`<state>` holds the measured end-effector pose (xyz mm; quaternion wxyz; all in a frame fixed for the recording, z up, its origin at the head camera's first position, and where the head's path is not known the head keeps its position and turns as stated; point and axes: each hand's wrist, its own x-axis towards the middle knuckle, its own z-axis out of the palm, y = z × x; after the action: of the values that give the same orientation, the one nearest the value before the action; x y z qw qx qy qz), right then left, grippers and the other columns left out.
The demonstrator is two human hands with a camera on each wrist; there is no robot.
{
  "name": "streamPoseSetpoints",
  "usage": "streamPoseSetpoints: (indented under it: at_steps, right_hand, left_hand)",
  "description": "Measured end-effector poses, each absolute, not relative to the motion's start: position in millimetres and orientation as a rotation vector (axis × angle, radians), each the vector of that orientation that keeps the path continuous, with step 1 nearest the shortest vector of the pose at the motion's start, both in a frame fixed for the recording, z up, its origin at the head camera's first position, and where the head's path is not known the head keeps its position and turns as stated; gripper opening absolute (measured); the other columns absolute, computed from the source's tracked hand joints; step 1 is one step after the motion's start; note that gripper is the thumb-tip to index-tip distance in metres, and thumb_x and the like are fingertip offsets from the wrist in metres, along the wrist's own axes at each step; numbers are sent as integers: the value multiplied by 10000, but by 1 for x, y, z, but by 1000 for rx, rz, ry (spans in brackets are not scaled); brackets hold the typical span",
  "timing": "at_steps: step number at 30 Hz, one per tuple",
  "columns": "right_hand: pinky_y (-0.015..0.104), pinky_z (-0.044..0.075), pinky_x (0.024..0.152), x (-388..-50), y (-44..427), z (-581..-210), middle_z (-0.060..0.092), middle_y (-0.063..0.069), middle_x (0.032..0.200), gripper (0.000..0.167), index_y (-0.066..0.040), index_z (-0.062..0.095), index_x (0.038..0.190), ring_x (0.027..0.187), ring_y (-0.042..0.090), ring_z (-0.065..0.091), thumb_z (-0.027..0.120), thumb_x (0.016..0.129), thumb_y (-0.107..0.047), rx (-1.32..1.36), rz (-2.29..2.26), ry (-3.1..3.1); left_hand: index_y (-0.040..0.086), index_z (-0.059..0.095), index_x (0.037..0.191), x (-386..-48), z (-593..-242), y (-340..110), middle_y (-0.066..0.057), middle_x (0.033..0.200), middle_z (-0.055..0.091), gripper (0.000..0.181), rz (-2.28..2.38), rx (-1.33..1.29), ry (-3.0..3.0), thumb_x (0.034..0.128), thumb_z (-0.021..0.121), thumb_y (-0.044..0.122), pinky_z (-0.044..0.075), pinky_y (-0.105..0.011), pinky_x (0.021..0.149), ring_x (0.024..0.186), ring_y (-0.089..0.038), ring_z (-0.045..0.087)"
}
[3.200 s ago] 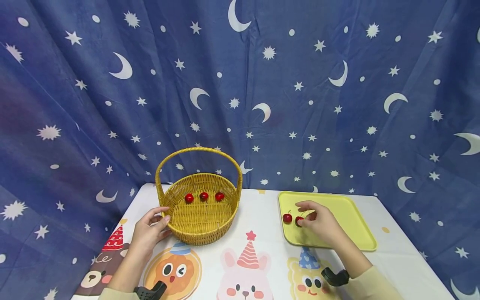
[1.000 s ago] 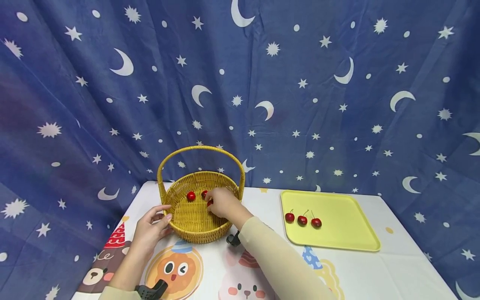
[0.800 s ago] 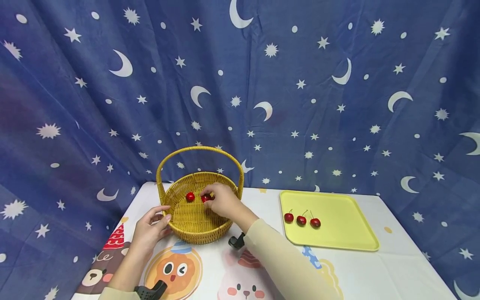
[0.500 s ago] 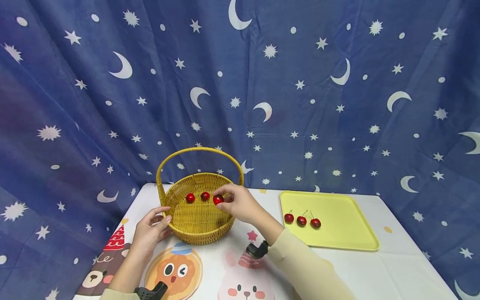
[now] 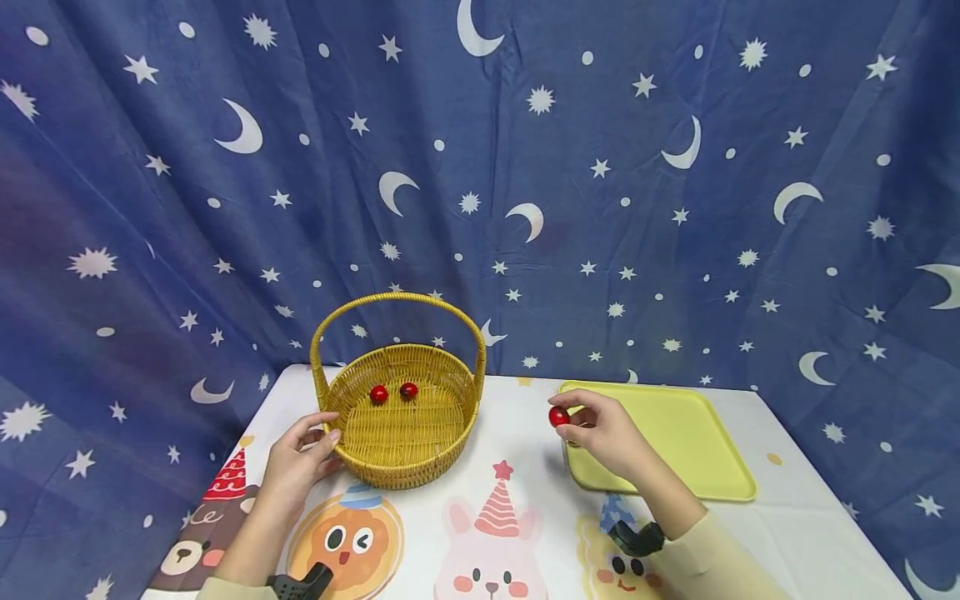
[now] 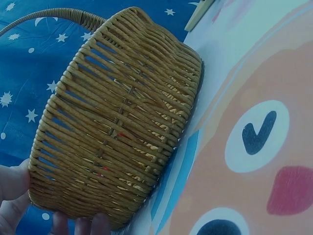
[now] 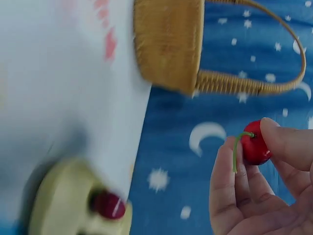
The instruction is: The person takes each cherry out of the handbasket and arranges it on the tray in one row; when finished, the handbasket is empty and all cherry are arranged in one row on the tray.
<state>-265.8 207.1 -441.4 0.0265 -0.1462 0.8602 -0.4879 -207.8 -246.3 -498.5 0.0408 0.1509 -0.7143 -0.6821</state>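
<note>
My right hand (image 5: 609, 430) pinches a red cherry (image 5: 558, 416) between thumb and fingertips, above the left edge of the yellow tray (image 5: 686, 437). In the right wrist view this cherry (image 7: 256, 148) shows a green stem. Another dark red cherry (image 7: 109, 204) lies on the tray there; in the head view my hand hides the tray's cherries. A woven basket (image 5: 401, 477) with an arched handle stands to the left, holding two cherries (image 5: 378, 395). My left hand (image 5: 296, 460) grips its left rim, with fingers against the wicker in the left wrist view.
The white tablecloth (image 5: 517, 475) carries cartoon prints and runs between basket and tray. Directly behind the table hangs a blue curtain (image 5: 480, 208) with moons and stars. The basket's tall handle (image 5: 397, 297) arches over its opening.
My right hand reached from the tray into the basket, took the rightmost of three cherries, and carried it right to the tray's edge. The left hand stayed on the rim.
</note>
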Motion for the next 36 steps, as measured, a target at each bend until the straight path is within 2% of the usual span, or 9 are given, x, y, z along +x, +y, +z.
streamPoseSetpoints:
  at_steps: [4,11,17,23,30,36]
  right_hand:
    - [354,663,730,-262,243,-446,749,170,1191,352,-63,747,1260,863,207,702,802,920,14,-347,-1459,2734]
    - [223,578,727,-263,302,-461,769,152,1199,364,-48,746,1273,874,165,700,801,915,-10,-186,-1240,2955]
    - [291,559,795,-264,337,-476,754,161,1247,402,-39,729,1305,951,205,689,824,925,-134,-80,-1069,3006]
    - [388,585,833,-271,351,-489,756,179,1184,399,-10,723,1278,1000,301,708,835,918,-139,-21,-954,3007]
    - [311,546,753,-277,354,-504,758,177,1136,342,0,730,1237,1018,315,697,815,914,-75,43,-929,2976]
    - [340,559,786,-282,351,-507,757,181,1159,351,-12,731,1246,1037,318,699,822,915,-87,51,-903,2976]
  left_hand:
    - [64,557,1498,-208,-498,-245,-55,1104,518,435,-2085,460,-2201,1083,659,144,665,-285,842,878,-65,692]
    - [71,554,1505,-209,-499,-245,-56,1117,499,434,-2079,464,-2206,1087,649,142,665,-287,841,873,-68,684]
    - [72,549,1510,-209,-498,-245,-66,1153,464,430,-2069,451,-2218,1095,635,146,663,-283,854,884,-61,668]
    - [65,544,1514,-209,-497,-245,-67,1138,492,441,-2064,447,-2215,1092,642,148,666,-293,862,887,-62,686]
    - [81,557,1503,-209,-499,-247,-65,1134,483,433,-2066,461,-2221,1087,653,156,665,-281,844,873,-68,683]
    - [85,565,1495,-209,-501,-248,-65,1139,504,429,-2069,465,-2215,1084,661,164,664,-279,840,880,-74,690]
